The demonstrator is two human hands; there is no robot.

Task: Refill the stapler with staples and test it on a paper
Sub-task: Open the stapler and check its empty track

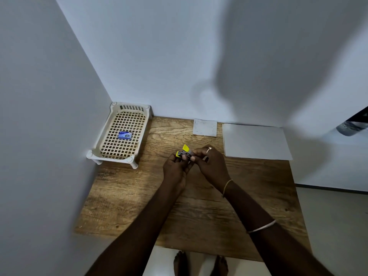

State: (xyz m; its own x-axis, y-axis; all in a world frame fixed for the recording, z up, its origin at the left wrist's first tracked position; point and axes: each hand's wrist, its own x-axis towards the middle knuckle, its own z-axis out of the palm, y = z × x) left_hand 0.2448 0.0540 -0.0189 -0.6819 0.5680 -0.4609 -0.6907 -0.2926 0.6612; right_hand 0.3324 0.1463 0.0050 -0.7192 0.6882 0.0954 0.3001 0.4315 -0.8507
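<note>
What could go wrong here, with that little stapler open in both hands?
The open yellow stapler is held above the wooden table by the left hand and right hand; it could slip and drop. Fingers sit close to its metal parts, so snapping shut might pinch them. The staple box lies apart in the white basket; fetching it leaves one hand holding.

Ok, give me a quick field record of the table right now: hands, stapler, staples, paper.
stapler: yellow, held above the table, top looks lifted open
left hand: grips stapler
right hand: pinches stapler
staple box: blue, lying in the lattice tray, far left corner
small paper: flat at table's back edge
large sheet: flat, right of small paper
loaded: cannot tell
</note>
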